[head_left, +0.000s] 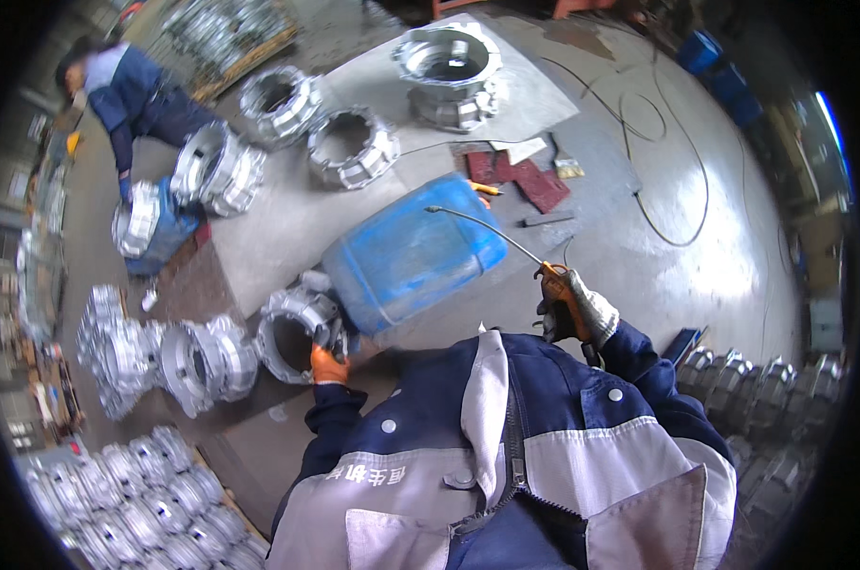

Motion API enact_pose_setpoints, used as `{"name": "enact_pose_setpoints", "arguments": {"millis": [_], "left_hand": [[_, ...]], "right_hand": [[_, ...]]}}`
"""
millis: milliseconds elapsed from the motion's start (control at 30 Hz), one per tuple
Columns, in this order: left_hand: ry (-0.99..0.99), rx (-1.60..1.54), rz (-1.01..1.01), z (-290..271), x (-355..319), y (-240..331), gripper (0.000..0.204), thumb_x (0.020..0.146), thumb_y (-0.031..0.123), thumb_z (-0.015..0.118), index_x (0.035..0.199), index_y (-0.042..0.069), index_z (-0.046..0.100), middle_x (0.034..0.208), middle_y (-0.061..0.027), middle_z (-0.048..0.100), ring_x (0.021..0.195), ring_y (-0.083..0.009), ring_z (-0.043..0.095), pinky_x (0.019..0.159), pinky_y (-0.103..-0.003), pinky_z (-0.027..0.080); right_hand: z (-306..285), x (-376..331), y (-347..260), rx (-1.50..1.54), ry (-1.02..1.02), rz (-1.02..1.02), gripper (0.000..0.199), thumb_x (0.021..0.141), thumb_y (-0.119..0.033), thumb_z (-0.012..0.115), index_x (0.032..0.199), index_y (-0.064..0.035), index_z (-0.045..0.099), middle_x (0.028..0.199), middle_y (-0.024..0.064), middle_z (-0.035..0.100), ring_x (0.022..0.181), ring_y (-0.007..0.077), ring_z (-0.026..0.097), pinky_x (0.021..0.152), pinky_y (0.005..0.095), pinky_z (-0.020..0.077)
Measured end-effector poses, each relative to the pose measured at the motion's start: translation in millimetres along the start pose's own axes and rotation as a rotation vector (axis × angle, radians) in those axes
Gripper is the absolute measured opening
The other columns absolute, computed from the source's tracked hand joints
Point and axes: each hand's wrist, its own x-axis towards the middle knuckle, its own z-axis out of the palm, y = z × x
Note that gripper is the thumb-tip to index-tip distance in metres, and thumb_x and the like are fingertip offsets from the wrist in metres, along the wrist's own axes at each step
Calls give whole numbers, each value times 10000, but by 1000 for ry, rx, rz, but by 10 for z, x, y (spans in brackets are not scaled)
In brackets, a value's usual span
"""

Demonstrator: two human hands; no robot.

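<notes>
My left hand, in an orange and dark glove, is closed on the right rim of a silver cast metal housing. This ring-shaped part stands with its round opening towards me. In my right hand, gloved in white and dark, is an orange air blow gun with a long, thin, bent nozzle. The nozzle tip reaches over a blue plastic drum that lies in front of me, beside the housing. Whether the trigger is pressed cannot be made out.
More housings stand left of mine, others farther off. Stacked castings fill the lower left, more parts the right. Dark red pieces and a brush lie beyond the drum. A hose curls rightward. A co-worker bends at far left.
</notes>
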Motion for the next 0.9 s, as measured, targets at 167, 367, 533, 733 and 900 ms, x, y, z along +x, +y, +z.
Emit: {"name": "enact_pose_setpoints", "arguments": {"millis": [167,367,533,733,900], "left_hand": [[-423,-673,-309,1226,626,1439,349,917,379,397,1177,169,496,1146,-41,566,937,-195,573,679,-245,459],[-717,-739,-320,2717,1162,2543,480,913,366,417,1342,175,319,1311,-108,431,1089,-293,495,871,-398,436],[-908,-562,-306,3883,1834,2691,454,857,249,504,1275,104,402,1274,-109,458,1126,-254,460,921,-391,387],[-422,283,421,5032,3015,3034,746,677,260,679,1289,13,332,1239,-176,463,1130,-286,466,937,-353,377],[-289,803,725,5652,3713,3494,801,600,310,694,1294,117,344,1263,-175,447,1136,-349,460,930,-397,393]], "right_hand": [[-572,-530,-174,32,32,-71,622,823,-619,434,1192,-119,451,812,111,585,584,182,572,485,328,496],[-893,-944,-274,58,9,-197,635,860,-581,408,1227,-64,436,900,55,568,672,120,545,591,235,469],[-1036,-986,-205,203,269,-191,612,875,-532,423,1238,-40,434,965,55,571,775,129,564,672,238,473],[-1135,-967,-139,521,683,-269,566,888,-515,406,1146,-21,509,987,97,606,820,200,608,703,307,515],[-1040,-803,-62,461,1001,-245,575,869,-549,418,1125,-44,525,984,93,605,833,195,603,737,310,500]]}}
